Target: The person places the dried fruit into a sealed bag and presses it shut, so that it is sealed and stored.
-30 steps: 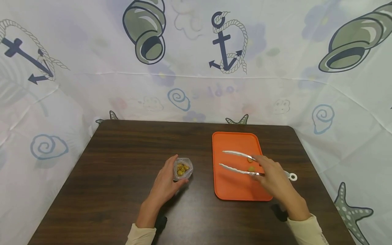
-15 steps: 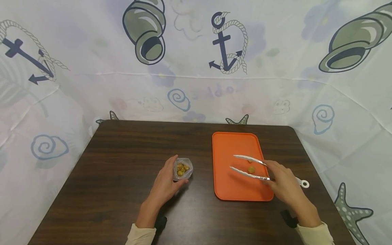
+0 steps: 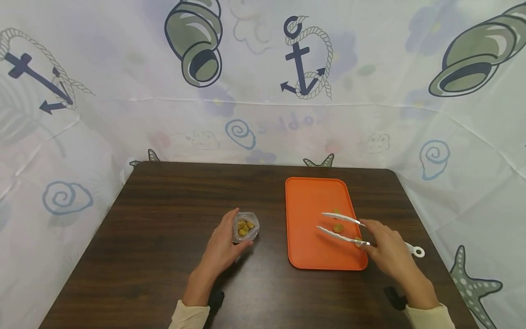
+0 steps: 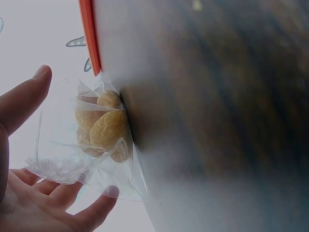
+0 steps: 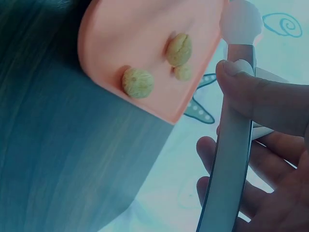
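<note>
My left hand (image 3: 222, 246) curves round a small clear plastic bag (image 3: 255, 219) standing on the table, fingers on its left side and thumb at its near side. In the left wrist view the fingertips touch the plastic, and several wrinkled yellow-brown round pieces (image 4: 108, 130) lie inside. My right hand (image 3: 388, 246) grips tongs (image 3: 343, 217) with white tips, their arms spread over an orange tray (image 3: 300, 256). Nothing sits between the tips. Three wrinkled yellowish pieces (image 5: 179, 49) lie on the tray, partly overlapped by the tongs in the head view.
The dark wooden table (image 3: 176, 196) has its far edge against a white printed cloth (image 3: 263, 82), which also hangs on both sides. The tray lies at the table's right, a hand's width or more from the bag.
My right hand has drawn the tongs to the right and nearer, uncovering more of the pieces on the tray. The left hand and the bag stay in place.
</note>
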{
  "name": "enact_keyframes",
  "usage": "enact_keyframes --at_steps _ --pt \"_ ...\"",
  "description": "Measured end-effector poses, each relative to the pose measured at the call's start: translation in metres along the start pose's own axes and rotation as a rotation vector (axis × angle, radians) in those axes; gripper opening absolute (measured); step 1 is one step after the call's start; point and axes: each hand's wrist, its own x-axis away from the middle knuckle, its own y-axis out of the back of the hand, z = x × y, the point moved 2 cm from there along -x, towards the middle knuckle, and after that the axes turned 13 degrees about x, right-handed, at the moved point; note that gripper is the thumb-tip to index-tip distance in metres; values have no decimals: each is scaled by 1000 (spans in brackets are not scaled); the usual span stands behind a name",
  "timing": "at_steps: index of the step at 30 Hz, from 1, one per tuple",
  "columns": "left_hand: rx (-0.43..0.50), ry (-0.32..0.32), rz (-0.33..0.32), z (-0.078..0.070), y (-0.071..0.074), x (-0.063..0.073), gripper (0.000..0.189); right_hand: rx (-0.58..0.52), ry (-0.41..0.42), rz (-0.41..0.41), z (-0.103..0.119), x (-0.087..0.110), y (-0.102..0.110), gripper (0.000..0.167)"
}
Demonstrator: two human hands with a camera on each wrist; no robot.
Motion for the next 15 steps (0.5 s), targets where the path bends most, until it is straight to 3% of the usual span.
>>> enact_keyframes --at_steps 15 --pt "4 -8 -13 0 0 0 101 49 7 -29 -19 8 -7 65"
